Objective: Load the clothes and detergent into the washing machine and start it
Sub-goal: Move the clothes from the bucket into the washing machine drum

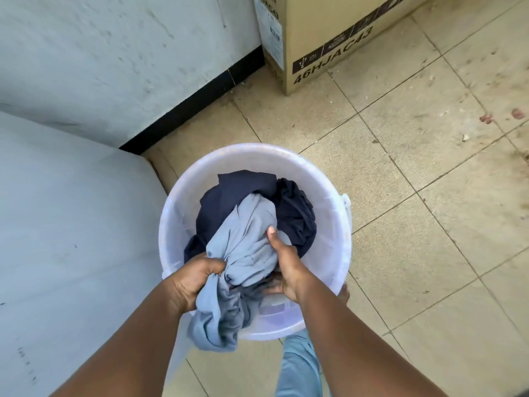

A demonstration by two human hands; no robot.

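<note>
A white plastic bucket (pixel 329 179) stands on the tiled floor right below me. Inside lie a dark navy garment (pixel 237 193) and, on top of it, a light grey-blue garment (pixel 246 239) that spills over the near rim. My left hand (pixel 197 279) grips a bunch of the grey-blue cloth at the bucket's near left rim. My right hand (pixel 283 265) holds the same garment from the right, thumb on top and fingers curled under it. A white flat surface (pixel 63 224) at the left may be the washing machine's top; no detergent is in view.
A large cardboard box (pixel 329 38) stands against the wall at the back. A grey wall (pixel 114 53) with a black skirting runs behind the bucket. Beige floor tiles (pixel 429 196) spread to the right. My leg in light blue trousers (pixel 297 368) shows below the bucket.
</note>
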